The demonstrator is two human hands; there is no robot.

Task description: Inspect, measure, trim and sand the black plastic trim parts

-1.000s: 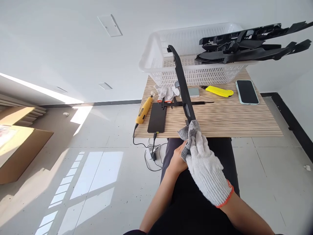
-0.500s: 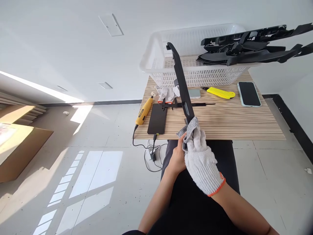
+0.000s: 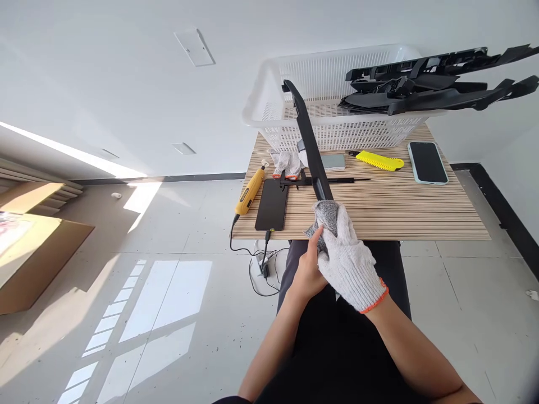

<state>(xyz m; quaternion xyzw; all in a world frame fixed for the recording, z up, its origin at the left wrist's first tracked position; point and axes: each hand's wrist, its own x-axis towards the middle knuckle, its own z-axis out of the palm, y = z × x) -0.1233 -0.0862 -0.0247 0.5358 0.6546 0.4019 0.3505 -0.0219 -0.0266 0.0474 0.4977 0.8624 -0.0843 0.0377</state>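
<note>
A long black plastic trim piece [image 3: 309,140] slants up from my lap, its far end over the white basket. My bare left hand [image 3: 309,272] is closed around its lower part, thumb up; that end is mostly hidden. My right hand [image 3: 351,264], in a white knit glove with an orange cuff, presses a grey cloth [image 3: 326,216] against the trim just above the table's front edge. The cloth is wrapped over the piece, and its loose edge hangs by my left thumb.
On the striped table [image 3: 421,207] lie a yellow rotary tool [image 3: 250,192], a dark phone [image 3: 272,205] on a cable, a caliper [image 3: 341,180], a white glove [image 3: 287,163], a yellow utility knife [image 3: 379,161] and another phone [image 3: 428,163]. Behind, a white basket [image 3: 357,132] holds several black trim pieces [image 3: 438,95].
My right hand has shifted slightly up with the cloth, which now covers the trim more closely under the gloved fingers. The trim's far end has tilted a little left.
</note>
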